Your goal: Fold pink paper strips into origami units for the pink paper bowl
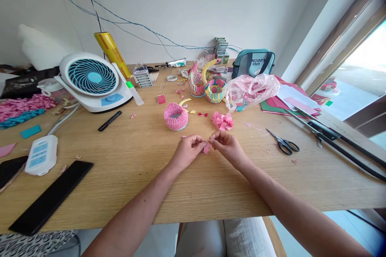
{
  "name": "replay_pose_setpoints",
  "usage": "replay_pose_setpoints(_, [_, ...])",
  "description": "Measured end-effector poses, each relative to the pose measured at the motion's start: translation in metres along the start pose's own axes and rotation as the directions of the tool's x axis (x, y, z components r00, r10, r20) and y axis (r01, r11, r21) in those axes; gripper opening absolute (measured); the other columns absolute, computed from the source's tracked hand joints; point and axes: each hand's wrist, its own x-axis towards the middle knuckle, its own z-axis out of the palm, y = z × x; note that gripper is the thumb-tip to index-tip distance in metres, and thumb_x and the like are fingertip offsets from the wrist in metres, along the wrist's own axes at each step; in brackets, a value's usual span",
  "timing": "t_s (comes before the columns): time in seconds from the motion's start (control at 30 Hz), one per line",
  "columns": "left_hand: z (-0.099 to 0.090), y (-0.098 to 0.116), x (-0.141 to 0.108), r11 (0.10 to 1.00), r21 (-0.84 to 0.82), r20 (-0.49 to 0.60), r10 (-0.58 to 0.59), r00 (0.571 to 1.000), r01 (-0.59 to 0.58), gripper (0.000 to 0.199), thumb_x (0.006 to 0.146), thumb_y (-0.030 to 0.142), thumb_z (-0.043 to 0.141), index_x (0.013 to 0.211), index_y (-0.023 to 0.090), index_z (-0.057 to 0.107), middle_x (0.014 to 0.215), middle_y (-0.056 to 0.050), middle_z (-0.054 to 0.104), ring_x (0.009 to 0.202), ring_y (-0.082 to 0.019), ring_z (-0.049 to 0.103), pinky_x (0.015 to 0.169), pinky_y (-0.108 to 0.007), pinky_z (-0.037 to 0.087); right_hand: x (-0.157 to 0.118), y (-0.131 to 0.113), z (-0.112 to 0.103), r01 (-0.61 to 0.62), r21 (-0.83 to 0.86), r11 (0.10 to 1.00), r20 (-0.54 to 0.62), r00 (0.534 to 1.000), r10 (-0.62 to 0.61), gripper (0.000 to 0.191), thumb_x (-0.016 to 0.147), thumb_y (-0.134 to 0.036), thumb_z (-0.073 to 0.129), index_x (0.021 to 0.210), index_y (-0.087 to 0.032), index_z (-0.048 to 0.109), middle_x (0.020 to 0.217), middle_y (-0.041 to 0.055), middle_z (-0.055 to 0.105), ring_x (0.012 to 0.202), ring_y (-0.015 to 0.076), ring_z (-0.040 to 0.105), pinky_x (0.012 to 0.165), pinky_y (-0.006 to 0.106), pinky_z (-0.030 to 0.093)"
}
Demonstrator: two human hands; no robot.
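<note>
At the near edge of a light wood-grain table [135, 184], both forearms reach in from the bottom of the view. The left hand [188, 152] and right hand [228, 147] meet just above the wood, their fingertips almost touching. Thumb and forefinger of each hand are closed in a tight pinch on a small pink paper piece [206, 148], held between the hands; the fingers hide most of its shape. The other fingers are loosely curled and hold nothing else. Directly ahead lie a pink woven paper basket [175, 116] and, to its right, a pink paper bow [222, 121]. Farther back, two multicoloured folded-paper models [205, 85] stand side by side near a crumpled pink plastic bag [251, 91]. To the right of the hands lie black-handled scissors [282, 143], with stacked coloured card sheets [286, 104] beyond them. To the left are a black marker [110, 121], a white power strip [41, 155] and a white-and-teal desk fan [92, 80].
</note>
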Motion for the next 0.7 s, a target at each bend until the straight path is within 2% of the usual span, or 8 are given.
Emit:
replay_pose_setpoints(0.13, [-0.002, 0.002, 0.001, 1.000, -0.001, -0.062, 0.016, 0.998, -0.016, 0.017, 0.079, 0.030, 0.066, 0.075, 0.013, 0.066, 0.069, -0.001, 0.066, 0.066, -0.011, 0.059, 0.067, -0.023, 0.048, -0.002, 0.007, 0.002, 0.082, -0.039, 0.996, -0.051, 0.995, -0.084, 0.029, 0.075, -0.045, 0.073, 0.078, -0.019, 0.059, 0.074, 0.0017, 0.062, 0.067, 0.0141, 0.056, 0.062, 0.027, 0.046])
replay_pose_setpoints(0.27, [-0.001, 0.003, 0.001, 1.000, -0.019, -0.102, -0.005, 0.995, 0.003, 0.016, 0.077, 0.029, 0.067, 0.072, 0.013, 0.067, 0.069, -0.001, 0.066, 0.066, -0.011, 0.059, 0.069, -0.024, 0.049, -0.008, 0.007, 0.001, 0.214, -0.237, 0.948, -0.043, 0.972, -0.230, 0.016, 0.084, -0.035, 0.066, 0.083, -0.019, 0.062, 0.078, 0.0030, 0.063, 0.069, 0.0144, 0.058, 0.065, 0.028, 0.048])
replay_pose_setpoints(0.37, [0.000, 0.004, 0.000, 0.998, -0.062, -0.113, -0.021, 0.993, 0.014, 0.016, 0.076, 0.029, 0.067, 0.071, 0.013, 0.067, 0.067, -0.001, 0.065, 0.066, -0.011, 0.059, 0.070, -0.025, 0.050, -0.012, 0.001, 0.000, 0.379, -0.407, 0.831, 0.051, 0.918, -0.393, 0.006, 0.089, -0.024, 0.059, 0.086, -0.020, 0.063, 0.080, 0.0033, 0.061, 0.072, 0.0145, 0.058, 0.067, 0.028, 0.049])
replay_pose_setpoints(0.47, [0.000, 0.005, 0.000, 0.999, -0.049, -0.127, -0.015, 0.992, 0.009, 0.016, 0.076, 0.027, 0.066, 0.069, 0.013, 0.067, 0.065, -0.001, 0.065, 0.064, -0.010, 0.058, 0.068, -0.023, 0.048, -0.014, -0.004, -0.002, 0.537, -0.505, 0.676, 0.194, 0.834, -0.517, 0.010, 0.091, -0.016, 0.054, 0.090, -0.021, 0.062, 0.086, 0.0049, 0.061, 0.080, 0.0159, 0.059, 0.072, 0.030, 0.050])
replay_pose_setpoints(0.57, [0.000, 0.008, -0.001, 0.995, -0.090, -0.140, -0.045, 0.989, 0.033, 0.015, 0.075, 0.027, 0.067, 0.068, 0.013, 0.067, 0.064, 0.000, 0.064, 0.063, -0.010, 0.057, 0.068, -0.023, 0.048, -0.014, -0.004, -0.006, 0.615, -0.574, 0.542, 0.317, 0.776, -0.545, 0.015, 0.092, -0.011, 0.051, 0.098, -0.021, 0.061, 0.094, 0.0077, 0.060, 0.087, 0.0168, 0.060, 0.076, 0.031, 0.051])
replay_pose_setpoints(0.7, [0.003, 0.013, -0.002, 0.981, -0.179, -0.138, -0.096, 0.986, 0.071, 0.018, 0.073, 0.028, 0.070, 0.065, 0.013, 0.066, 0.063, 0.000, 0.063, 0.062, -0.009, 0.056, 0.067, -0.023, 0.048, -0.013, -0.002, -0.011, 0.646, -0.631, 0.430, 0.405, 0.747, -0.527, 0.020, 0.093, -0.011, 0.046, 0.105, -0.021, 0.059, 0.098, 0.0097, 0.059, 0.087, 0.0173, 0.060, 0.076, 0.031, 0.053])
